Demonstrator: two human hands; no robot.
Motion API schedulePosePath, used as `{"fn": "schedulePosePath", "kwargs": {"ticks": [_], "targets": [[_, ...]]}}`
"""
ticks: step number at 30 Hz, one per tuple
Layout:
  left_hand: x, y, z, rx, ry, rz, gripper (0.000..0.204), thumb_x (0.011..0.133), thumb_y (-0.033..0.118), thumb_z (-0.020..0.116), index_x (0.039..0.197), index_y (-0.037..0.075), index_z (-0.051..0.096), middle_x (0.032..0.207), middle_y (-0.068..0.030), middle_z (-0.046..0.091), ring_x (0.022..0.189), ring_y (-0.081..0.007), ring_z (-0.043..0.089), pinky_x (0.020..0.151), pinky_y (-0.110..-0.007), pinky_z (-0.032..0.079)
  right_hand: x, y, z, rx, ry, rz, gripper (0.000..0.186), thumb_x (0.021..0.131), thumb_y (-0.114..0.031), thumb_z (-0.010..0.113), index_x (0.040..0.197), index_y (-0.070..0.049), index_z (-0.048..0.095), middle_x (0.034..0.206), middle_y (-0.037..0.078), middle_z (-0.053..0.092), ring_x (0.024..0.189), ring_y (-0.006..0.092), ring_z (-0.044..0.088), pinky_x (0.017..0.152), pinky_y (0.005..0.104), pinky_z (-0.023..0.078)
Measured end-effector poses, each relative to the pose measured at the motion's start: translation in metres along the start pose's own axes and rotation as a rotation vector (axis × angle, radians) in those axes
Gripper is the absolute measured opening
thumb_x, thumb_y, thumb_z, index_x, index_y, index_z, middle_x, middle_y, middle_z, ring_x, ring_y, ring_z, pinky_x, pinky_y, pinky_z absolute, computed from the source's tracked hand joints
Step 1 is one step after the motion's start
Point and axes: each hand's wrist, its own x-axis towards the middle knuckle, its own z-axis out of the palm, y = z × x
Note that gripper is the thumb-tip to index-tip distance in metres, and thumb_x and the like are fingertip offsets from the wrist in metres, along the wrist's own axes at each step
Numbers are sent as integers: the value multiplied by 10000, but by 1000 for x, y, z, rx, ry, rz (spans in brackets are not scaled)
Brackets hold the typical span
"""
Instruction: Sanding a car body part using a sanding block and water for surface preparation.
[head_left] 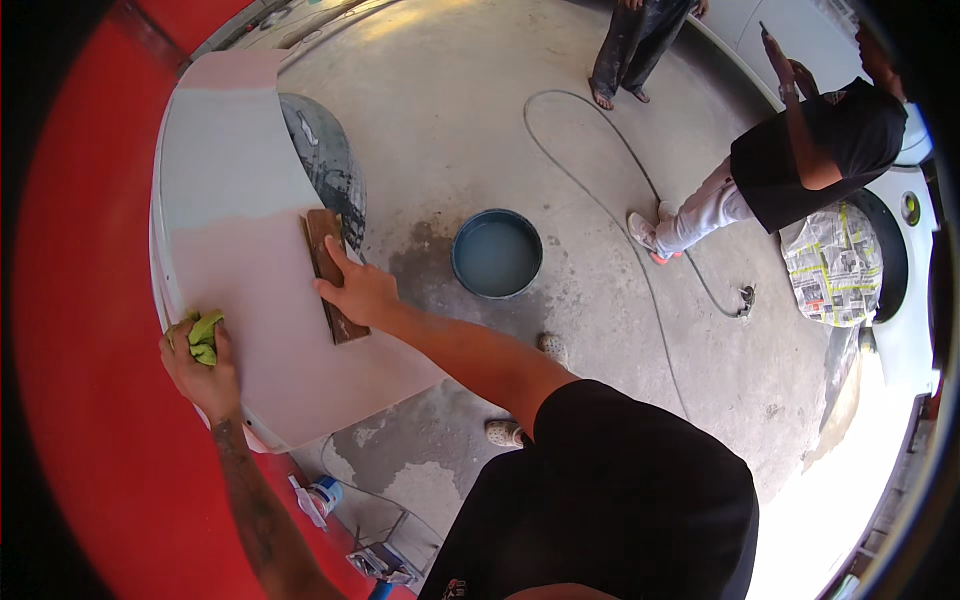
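A pale pink and white car body panel lies at the left, beside a red car body. My left hand grips a crumpled green cloth at the panel's left edge. My right hand is on a brown wooden block, which lies flat against the panel near its right edge, with my fingers pressed on it.
A blue bucket of cloudy water stands on the wet concrete floor. A co-worker holds a phone at right; another's legs are behind. A grey hose loops across the floor. A newspaper-masked wheel sits right.
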Motion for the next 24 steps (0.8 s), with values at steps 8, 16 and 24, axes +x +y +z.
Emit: {"fn": "schedulePosePath", "kwargs": {"ticks": [8,16,24], "targets": [[2,-7,2,38,21,-35,361,768,252,807,1062,89,675,1114,-107,591,1059,-340,566,924,-454,473,-174,107,13,23,-59,3,937,872,-546,615,1618,-262,125,950,187,736,798,395,706,706,447,547],[5,0,1,72,1,-11,291,715,211,804,953,97,680,1035,-81,614,996,-324,568,869,-447,481,-2,12,-2,-49,24,91,887,872,-619,584,1601,-297,195,956,183,724,911,403,679,821,470,512],[3,-12,-1,51,-12,21,279,677,154,812,907,95,665,999,-66,632,954,-315,566,835,-448,488,-143,62,12,36,-117,16,930,870,-539,646,1614,-262,161,998,211,726,838,418,701,702,462,541]]}}
